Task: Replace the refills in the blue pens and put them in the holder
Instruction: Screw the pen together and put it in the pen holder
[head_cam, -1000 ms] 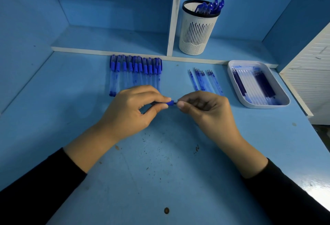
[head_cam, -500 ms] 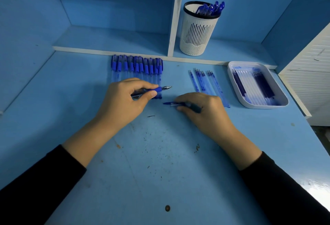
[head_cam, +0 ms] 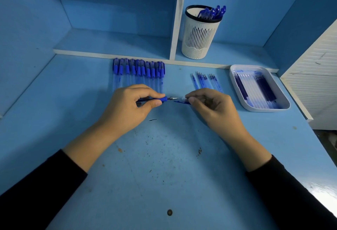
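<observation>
Left hand: your left hand (head_cam: 125, 109) had its fingers and thumb curled round the pen (head_cam: 160, 99), pinching it at the blue grip.
Right hand: your right hand (head_cam: 215, 107) pinched a small blue-and-clear part (head_cam: 182, 101) between thumb and forefinger. You could not tell whether it was a cap or a nose piece.
Pen: it lay level between your hands at mid-bench, with its metal tip pointing right, just beside the part.
Handling: the pen looked light and stiff, and its smooth clear barrel was probably slippery. The grip was your surest hold. A thin refill would probably bend if you pushed it off-line.
Holder: the white slotted holder (head_cam: 198, 36) stood upright on the shelf behind the bench (head_cam: 164, 156), with several blue pens (head_cam: 213, 12) leaning to its right side.
Tray: the white tray (head_cam: 265, 109) sat at your right, well apart from your hands, with refills (head_cam: 241, 86) laid lengthwise in it, some dark and some clear.
Loose refills: a few more refills (head_cam: 204, 81) lay on the bench between the tray and your right hand.
Row: capped pens (head_cam: 138, 71) lay side by side beyond your left hand, their caps toward the shelf.
</observation>
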### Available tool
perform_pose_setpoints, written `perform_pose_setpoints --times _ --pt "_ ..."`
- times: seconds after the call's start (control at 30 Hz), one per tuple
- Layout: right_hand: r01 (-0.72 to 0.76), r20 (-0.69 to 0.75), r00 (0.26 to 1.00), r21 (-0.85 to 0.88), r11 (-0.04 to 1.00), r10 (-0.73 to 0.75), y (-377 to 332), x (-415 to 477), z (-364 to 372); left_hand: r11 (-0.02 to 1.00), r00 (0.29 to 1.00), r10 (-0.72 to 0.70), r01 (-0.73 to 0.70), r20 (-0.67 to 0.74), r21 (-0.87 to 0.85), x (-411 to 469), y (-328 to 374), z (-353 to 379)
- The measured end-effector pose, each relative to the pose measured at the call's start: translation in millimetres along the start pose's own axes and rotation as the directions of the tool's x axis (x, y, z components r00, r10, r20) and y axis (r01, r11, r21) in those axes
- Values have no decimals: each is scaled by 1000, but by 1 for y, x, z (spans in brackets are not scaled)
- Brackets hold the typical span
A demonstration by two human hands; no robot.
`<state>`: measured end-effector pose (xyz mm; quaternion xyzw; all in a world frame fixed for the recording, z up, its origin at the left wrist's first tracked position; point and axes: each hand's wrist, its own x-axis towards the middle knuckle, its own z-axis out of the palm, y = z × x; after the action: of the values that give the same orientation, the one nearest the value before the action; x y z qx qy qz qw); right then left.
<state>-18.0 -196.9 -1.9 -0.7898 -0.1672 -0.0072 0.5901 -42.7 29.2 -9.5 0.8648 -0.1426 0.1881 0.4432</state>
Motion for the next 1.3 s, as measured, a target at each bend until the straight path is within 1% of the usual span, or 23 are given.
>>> perform_pose_setpoints --times 0.17,0.23,0.33,0.4,0.63,0.7,0.77,0.83,0.93,1.1,1.2,1.23,1.3 --pt "34 48 998 8 999 -35 -1 -2 5 999 998 46 -46 30 0 -2 1 3" --pt "62 73 995 2 998 -62 -1 -4 8 995 995 100 -100 8 5 -5 5 7" --pt "92 49 994 40 995 -94 -2 -7 11 988 987 152 -152 -53 9 -9 9 11" --pt "99 35 994 70 993 -101 -3 -8 12 983 981 182 -181 -69 25 -9 9 11" --pt "99 -2 995 131 986 -100 -6 -8 18 986 980 170 -168 -105 20 -9 8 12" --pt "72 -41 997 191 979 -66 -7 -8 21 989 982 147 -148 -120 -4 -7 9 13" --pt "46 -105 994 286 957 -17 -10 -8 23 990 977 139 -143 -159 -15 -3 13 14" --pt "46 -154 988 376 926 13 -13 -6 24 988 966 155 -156 -207 11 2 18 18" --pt "69 -204 979 449 891 27 -16 -4 25 988 959 153 -157 -239 0 5 21 22" --pt "78 -276 960 441 894 53 -20 -4 25 988 965 147 -155 -219 -19 5 18 23" --pt "125 -342 939 405 906 23 -24 -3 20 982 961 189 -187 -201 31 8 13 22" --pt "146 -375 927 398 906 15 -25 -2 16 982 960 187 -181 -209 48 10 11 21" --pt "193 -445 896 371 908 -9 -26 -2 5 990 962 143 -141 -234 27 13 6 19"
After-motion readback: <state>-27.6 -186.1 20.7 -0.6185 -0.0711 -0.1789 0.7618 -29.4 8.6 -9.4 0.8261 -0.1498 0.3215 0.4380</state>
